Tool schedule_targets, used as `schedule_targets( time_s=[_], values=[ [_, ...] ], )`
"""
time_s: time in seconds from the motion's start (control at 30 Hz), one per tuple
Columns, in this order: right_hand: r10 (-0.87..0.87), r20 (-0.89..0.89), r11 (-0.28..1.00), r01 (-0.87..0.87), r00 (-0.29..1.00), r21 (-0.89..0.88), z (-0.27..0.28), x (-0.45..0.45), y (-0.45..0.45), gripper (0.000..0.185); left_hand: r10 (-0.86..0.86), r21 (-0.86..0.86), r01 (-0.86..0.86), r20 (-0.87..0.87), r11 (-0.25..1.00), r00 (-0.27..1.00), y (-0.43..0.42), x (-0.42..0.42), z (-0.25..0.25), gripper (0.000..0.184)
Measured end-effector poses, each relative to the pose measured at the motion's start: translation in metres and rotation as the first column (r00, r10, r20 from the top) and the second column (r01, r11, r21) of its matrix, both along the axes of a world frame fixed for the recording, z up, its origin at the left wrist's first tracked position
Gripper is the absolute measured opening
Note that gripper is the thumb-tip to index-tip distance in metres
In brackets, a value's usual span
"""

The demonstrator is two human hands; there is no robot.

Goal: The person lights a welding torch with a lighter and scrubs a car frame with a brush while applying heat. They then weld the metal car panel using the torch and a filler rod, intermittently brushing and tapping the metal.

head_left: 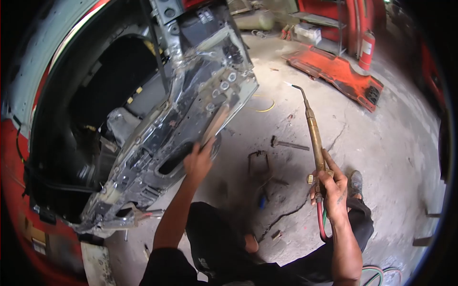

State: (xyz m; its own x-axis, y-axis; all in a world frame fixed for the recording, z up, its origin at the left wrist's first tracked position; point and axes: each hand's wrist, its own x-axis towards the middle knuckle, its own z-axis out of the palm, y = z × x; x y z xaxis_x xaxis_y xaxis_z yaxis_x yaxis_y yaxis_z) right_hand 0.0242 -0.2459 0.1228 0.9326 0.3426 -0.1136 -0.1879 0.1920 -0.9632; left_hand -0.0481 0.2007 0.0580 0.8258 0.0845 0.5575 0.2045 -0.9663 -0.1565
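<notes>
My right hand [329, 183] is wrapped around a brass gas welding torch [314, 133], whose bent nozzle points up and left. A small bright flame [287, 84] shows at its tip, and red and green hoses [320, 217] run from its base. In my left hand [198, 162] is a flat wooden piece [215, 125], blurred by motion, its kind unclear. It lies against or just over the bare metal edge of a car body [191, 112]; contact cannot be made out.
On the concrete floor lie a hammer [291, 144], a C-shaped metal clamp [258, 164] and a blue-handled tool [262, 201]. Farther back are an orange-red body panel [334, 71], a fire extinguisher [366, 50] and a gas cylinder [255, 20]. Coiled hoses [377, 274] lie at lower right.
</notes>
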Motion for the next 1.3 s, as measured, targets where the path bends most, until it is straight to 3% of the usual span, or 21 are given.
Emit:
schedule_targets(
  time_s=[0.1, 0.23, 0.3, 0.33, 0.37, 0.4, 0.43, 0.5, 0.53, 0.57, 0.7, 0.8, 0.83, 0.93, 1.07, 1.17, 1.27, 1.3],
  values=[
    [-0.053, -0.022, 0.998, 0.054, 0.998, 0.039, -0.004, 0.004, -0.007, 0.073, 0.041, 0.054, -0.046, 0.082, 0.997, 0.996, 0.041, -0.072, -0.034, 0.069],
    [-0.071, -0.03, 0.996, 0.073, 0.997, 0.06, -0.008, 0.005, -0.003, 0.072, 0.01, -0.046, -0.01, -0.013, 0.999, 1.0, 0.03, -0.049, -0.019, 0.056],
    [-0.08, -0.031, 0.993, 0.082, 0.996, 0.08, -0.007, 0.005, 0.003, 0.072, -0.224, -0.218, 0.238, 0.088, 0.946, 0.971, -0.016, 0.008, 0.025, 0.046],
    [-0.081, -0.03, 0.994, 0.083, 0.996, 0.075, -0.009, 0.005, 0.002, 0.072, -0.27, -0.439, 0.32, 0.174, 0.84, 0.947, -0.016, 0.028, 0.002, 0.05],
    [-0.08, -0.022, 0.994, 0.081, 0.997, 0.072, -0.012, 0.008, 0.003, 0.072, -0.237, -0.691, 0.298, 0.185, 0.659, 0.954, -0.031, 0.037, -0.002, 0.055],
    [-0.079, -0.019, 0.994, 0.08, 0.997, 0.07, -0.013, 0.009, 0.004, 0.073, -0.166, -0.869, 0.265, 0.213, 0.419, 0.963, -0.046, 0.045, -0.004, 0.062],
    [-0.102, -0.03, 0.993, 0.103, 0.994, 0.055, -0.012, 0.009, 0.005, 0.073, -0.067, -0.99, 0.107, 0.102, 0.089, 0.993, -0.079, 0.027, 0.004, 0.068],
    [-0.115, -0.044, 0.99, 0.118, 0.992, 0.071, -0.017, 0.012, 0.002, 0.074, 0.026, -0.965, 0.138, 0.135, -0.222, 0.99, -0.105, 0.002, -0.058, 0.067],
    [-0.114, -0.051, 0.991, 0.117, 0.992, 0.071, -0.019, 0.015, 0.001, 0.075, 0.116, -0.926, 0.122, 0.086, -0.358, 0.99, -0.124, -0.009, -0.079, 0.06],
    [-0.12, -0.046, 0.991, 0.122, 0.992, 0.062, -0.019, 0.016, 0.001, 0.077, 0.087, -0.886, 0.066, 0.029, -0.459, 0.996, -0.116, -0.013, -0.114, 0.045],
    [-0.075, -0.051, 0.994, 0.078, 0.996, 0.072, -0.02, 0.015, 0.001, 0.079, 0.254, -0.7, 0.245, 0.093, -0.671, 0.963, -0.058, 0.008, -0.207, 0.035],
    [-0.057, -0.053, 0.998, 0.059, 0.997, 0.029, -0.012, 0.013, 0.002, 0.079, 0.384, -0.664, 0.377, 0.144, -0.646, 0.912, -0.017, 0.033, -0.24, 0.037],
    [-0.04, -0.037, 0.999, 0.04, 0.999, 0.012, -0.011, 0.013, 0.002, 0.08, 0.38, -0.74, 0.385, 0.187, -0.552, 0.906, -0.008, 0.039, -0.242, 0.041],
    [-0.065, -0.057, 0.998, 0.064, 0.996, -0.013, -0.015, 0.013, 0.0, 0.08, 0.302, -0.785, 0.319, 0.177, -0.531, 0.937, 0.023, 0.058, -0.239, 0.044],
    [-0.099, -0.093, 0.993, 0.092, 0.991, -0.076, -0.019, 0.016, -0.006, 0.082, 0.261, -0.572, 0.413, 0.332, -0.709, 0.907, 0.056, 0.075, -0.259, 0.055],
    [-0.129, -0.09, 0.987, 0.119, 0.988, -0.103, -0.03, 0.021, -0.012, 0.086, 0.199, -0.624, 0.388, 0.353, -0.678, 0.914, 0.083, 0.093, -0.264, 0.061],
    [-0.172, -0.099, 0.977, 0.157, 0.98, -0.144, -0.034, 0.022, -0.01, 0.087, 0.238, -0.517, 0.469, 0.451, -0.716, 0.86, 0.104, 0.115, -0.264, 0.063],
    [-0.176, -0.097, 0.975, 0.16, 0.98, -0.152, -0.037, 0.023, -0.012, 0.087, 0.31, -0.557, 0.506, 0.411, -0.659, 0.857, 0.111, 0.123, -0.268, 0.058]
  ],
)
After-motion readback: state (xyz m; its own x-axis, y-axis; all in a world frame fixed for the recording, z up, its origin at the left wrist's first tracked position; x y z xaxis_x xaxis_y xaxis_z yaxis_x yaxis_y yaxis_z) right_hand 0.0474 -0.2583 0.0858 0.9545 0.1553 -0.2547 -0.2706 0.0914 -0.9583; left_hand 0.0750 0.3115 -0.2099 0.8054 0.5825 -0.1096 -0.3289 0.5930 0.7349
